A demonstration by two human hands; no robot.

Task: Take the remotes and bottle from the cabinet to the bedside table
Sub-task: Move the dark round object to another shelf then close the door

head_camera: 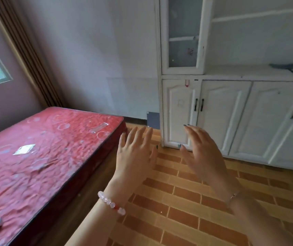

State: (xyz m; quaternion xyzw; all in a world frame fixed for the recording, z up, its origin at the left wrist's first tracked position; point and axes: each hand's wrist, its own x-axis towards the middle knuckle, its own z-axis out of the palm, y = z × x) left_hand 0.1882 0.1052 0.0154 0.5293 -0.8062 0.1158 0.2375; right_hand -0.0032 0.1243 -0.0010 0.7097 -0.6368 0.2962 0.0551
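Fingers [140,137] spread on left hand [135,155] and right hand [203,151], both grasping nothing, above brick-patterned floor [177,201]. Ahead, white cabinet [225,118], lower doors [181,112] closed. At left, red mattress [44,157].

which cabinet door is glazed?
The tall upper-left door, the only one with a glass pane. The lower doors beneath it are solid white panels with dark handles.

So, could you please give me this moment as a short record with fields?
left hand: open, fingers spread, holding nothing
right hand: open, holding nothing
cabinet: white, ahead of the hands, lower doors closed
cabinet ledge: one grey-blue object, kind unclear
red mattress: left of the hands, a few small items on it
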